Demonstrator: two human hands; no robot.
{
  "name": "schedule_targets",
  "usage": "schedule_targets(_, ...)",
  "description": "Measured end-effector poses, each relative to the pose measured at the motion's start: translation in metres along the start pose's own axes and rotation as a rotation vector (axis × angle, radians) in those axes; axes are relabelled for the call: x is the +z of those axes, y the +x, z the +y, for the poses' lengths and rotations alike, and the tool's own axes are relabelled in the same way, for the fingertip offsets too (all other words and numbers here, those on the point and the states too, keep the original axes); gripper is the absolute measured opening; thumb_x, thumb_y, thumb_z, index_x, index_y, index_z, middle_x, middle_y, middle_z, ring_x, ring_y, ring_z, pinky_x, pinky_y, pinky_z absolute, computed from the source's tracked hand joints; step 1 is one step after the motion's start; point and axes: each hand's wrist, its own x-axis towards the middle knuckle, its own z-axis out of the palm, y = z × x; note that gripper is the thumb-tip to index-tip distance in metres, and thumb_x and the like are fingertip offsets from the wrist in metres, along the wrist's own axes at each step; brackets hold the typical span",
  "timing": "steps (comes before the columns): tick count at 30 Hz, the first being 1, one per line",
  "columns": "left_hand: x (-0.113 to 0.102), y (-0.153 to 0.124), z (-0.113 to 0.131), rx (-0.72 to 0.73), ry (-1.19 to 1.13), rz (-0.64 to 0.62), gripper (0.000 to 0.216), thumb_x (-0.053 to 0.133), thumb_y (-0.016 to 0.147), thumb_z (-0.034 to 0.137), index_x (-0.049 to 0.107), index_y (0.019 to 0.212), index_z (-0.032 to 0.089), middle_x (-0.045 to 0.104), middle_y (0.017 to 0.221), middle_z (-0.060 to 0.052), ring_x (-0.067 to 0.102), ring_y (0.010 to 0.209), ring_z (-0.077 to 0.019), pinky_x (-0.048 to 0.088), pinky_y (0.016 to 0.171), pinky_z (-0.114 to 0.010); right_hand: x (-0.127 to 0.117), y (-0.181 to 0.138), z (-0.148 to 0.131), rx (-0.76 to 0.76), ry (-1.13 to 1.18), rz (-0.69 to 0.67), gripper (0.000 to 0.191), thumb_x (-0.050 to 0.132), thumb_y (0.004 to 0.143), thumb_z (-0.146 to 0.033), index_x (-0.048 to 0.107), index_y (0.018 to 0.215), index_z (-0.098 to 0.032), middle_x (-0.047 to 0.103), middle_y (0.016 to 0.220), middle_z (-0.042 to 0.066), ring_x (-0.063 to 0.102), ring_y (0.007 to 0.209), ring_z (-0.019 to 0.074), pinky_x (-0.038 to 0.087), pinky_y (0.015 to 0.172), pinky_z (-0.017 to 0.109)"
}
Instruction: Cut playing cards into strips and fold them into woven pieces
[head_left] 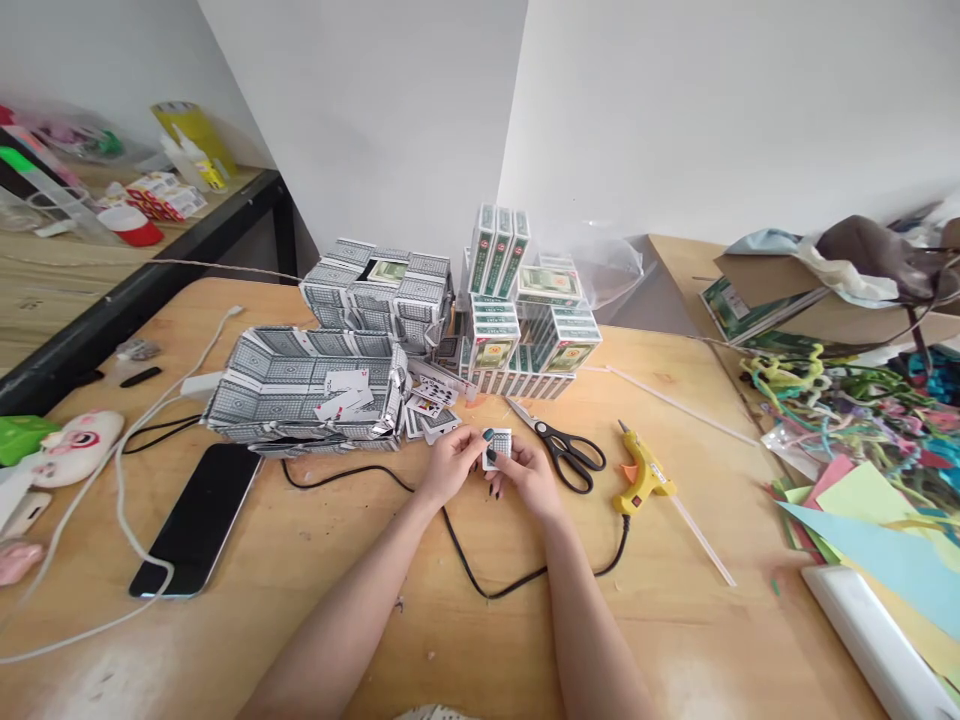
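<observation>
Between my two hands, above the middle of the table, is a playing card (497,449) with its patterned back showing. My left hand (454,462) pinches its left edge, and my right hand (529,474) grips it from the right with the thumb on its face. Whether it is one card or a few together I cannot tell. Loose cards (431,412) lie just beyond my left hand. Behind them stands an open box built of cards (262,375), with a few cards lying inside. Black-handled scissors (568,452) rest to the right of my right hand.
A yellow glue gun (643,478) lies right of the scissors, its black cord (487,594) looping under my forearms. Stacked card packs (493,335) and a second card-built box (375,290) stand behind. A phone (199,520) lies left; coloured paper (877,530) and pipe cleaners (862,400) lie right.
</observation>
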Motion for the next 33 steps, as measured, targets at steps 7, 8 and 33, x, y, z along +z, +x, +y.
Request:
schedule_targets(7,-0.0010,0.0022,-0.0015,-0.001,0.020,-0.002,0.026,0.049,0.078,0.035,0.048,0.060,0.016,0.042,0.051,0.005,0.038,0.048,-0.0076,0.031,0.047,-0.020,-0.0010,0.0009,-0.0012,0.022,0.027,-0.027,0.025,0.065,0.069,-0.037,0.056,0.075,-0.015,0.063,0.055,0.001,0.055,0.036,0.0113,0.041,0.034,0.021)
schedule_targets(8,-0.0011,0.0024,-0.0014,-0.003,0.022,-0.002,0.025,0.050,0.077,0.035,0.048,0.060,0.016,0.042,0.051,0.005,0.038,0.047,-0.0075,0.031,0.047,-0.020,-0.0011,0.0010,-0.0013,0.021,0.027,-0.023,0.025,0.065,0.069,-0.037,0.056,0.074,-0.015,0.063,0.055,0.001,0.054,0.036,0.0113,0.041,0.034,0.021)
schedule_targets(33,-0.0084,0.0052,0.0031,-0.017,0.013,-0.061,0.029,0.055,0.073,0.035,0.046,0.054,0.015,0.043,0.048,0.005,0.039,0.046,-0.0072,0.031,0.047,-0.021,-0.0013,0.0008,-0.0001,0.031,0.021,-0.004,0.027,0.065,0.068,-0.040,0.060,0.069,-0.014,0.065,0.058,0.004,0.057,0.041,0.0129,0.046,0.038,0.023)
